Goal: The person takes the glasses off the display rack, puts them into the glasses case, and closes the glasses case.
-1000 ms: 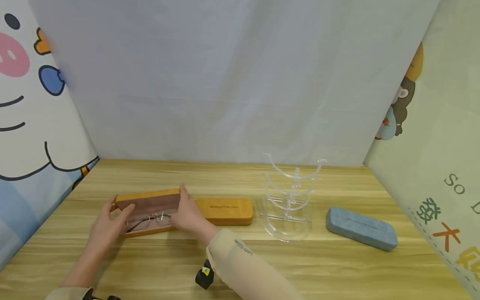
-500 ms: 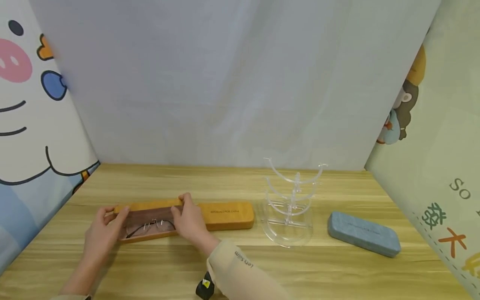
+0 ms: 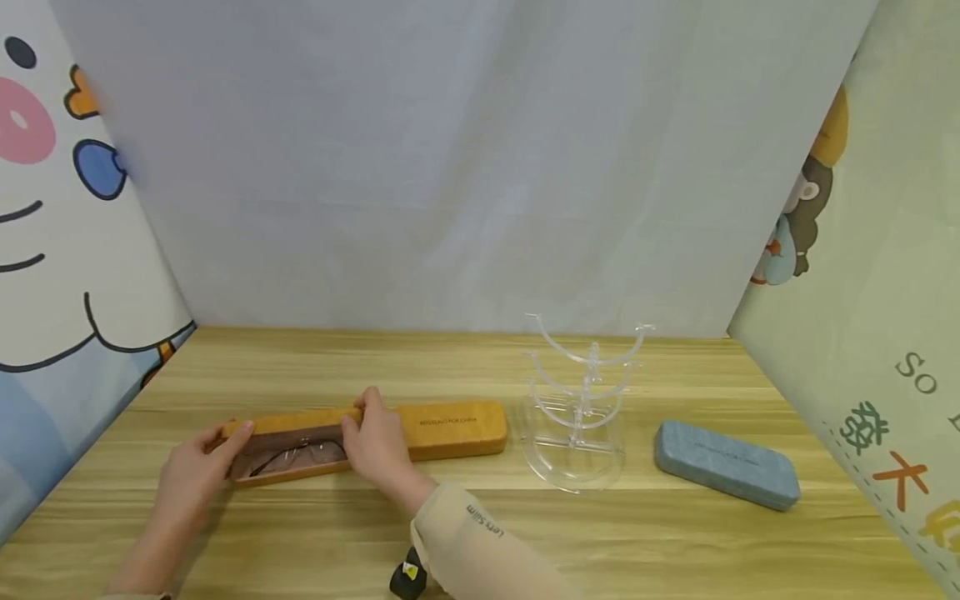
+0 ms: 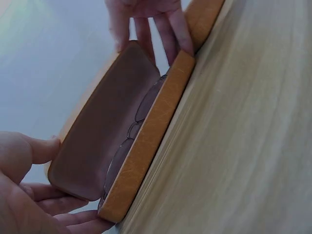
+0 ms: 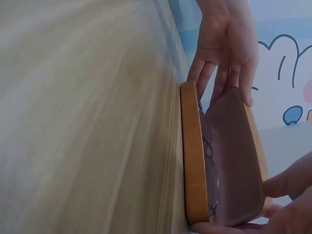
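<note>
An orange-yellow glasses case [image 3: 300, 420] stands partly open on the table's left side, its lid tilted up at the back. In its brown-lined tray lie thin-framed glasses [image 4: 132, 130]. My left hand [image 3: 189, 473] grips the case's left end, thumb on the lid and fingers low by the tray, as the left wrist view shows. At the other end my right hand [image 3: 381, 446] holds the lid between thumb and fingers, with other fingertips near the tray. A second orange-yellow case [image 3: 459, 429], closed, lies just to the right, partly behind my right hand.
A clear tiered display stand [image 3: 577, 421] stands right of centre. Farther right lies a closed blue case [image 3: 726, 464]. A small black object [image 3: 408, 575] shows beside my right sleeve near the front. A pale curtain [image 3: 450, 183] hangs behind the wood-grain table [image 3: 600, 542].
The lid has come down from a more upright position, and less of its lining shows. Both hands have kept hold of the case's ends. The head view has shifted slightly.
</note>
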`<state>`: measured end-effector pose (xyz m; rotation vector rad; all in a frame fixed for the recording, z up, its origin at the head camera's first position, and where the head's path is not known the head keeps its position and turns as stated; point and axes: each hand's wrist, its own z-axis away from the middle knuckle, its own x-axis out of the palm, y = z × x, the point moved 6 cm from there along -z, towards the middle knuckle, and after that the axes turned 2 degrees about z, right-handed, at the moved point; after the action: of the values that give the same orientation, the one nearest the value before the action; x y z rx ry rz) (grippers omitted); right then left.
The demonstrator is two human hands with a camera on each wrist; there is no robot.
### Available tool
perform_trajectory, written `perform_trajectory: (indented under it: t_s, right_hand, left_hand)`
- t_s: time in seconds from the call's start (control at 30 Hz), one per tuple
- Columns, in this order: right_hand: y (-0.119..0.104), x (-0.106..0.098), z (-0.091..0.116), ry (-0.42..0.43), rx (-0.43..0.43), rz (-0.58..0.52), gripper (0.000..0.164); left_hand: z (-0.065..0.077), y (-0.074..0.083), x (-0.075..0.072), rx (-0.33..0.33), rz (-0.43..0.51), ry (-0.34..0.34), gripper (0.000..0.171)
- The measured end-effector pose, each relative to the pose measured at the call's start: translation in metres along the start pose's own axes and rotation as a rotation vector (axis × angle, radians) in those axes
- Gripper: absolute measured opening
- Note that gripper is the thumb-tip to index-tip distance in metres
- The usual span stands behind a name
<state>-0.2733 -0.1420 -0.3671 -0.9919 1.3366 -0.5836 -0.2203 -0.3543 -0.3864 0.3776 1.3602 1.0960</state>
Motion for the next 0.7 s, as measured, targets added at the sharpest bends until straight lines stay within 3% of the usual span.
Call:
perform_trajectory:
  t_s: [0.17, 0.4, 0.7]
  right_hand:
    - [0.0006, 0.0016, 0.0039, -0.021, 0.053, -0.023, 0.019]
    - [0.0016, 0.0003, 0.0029, 0.005, 0.032, -0.004, 0.015]
    - [0.0041, -0.002, 0.0044, 0.036, 0.016, 0.007, 0.014]
  left_hand:
    - [0.0012, -0.0039, -0.0015, -0.018, 0.068, -0.05, 0.086]
    - [-0.0002, -0.0083, -0.0018, -0.017, 0.128, -0.067, 0.084]
    - [0.0026, -0.0096, 0.0014, 0.015, 0.117, -0.077, 0.085]
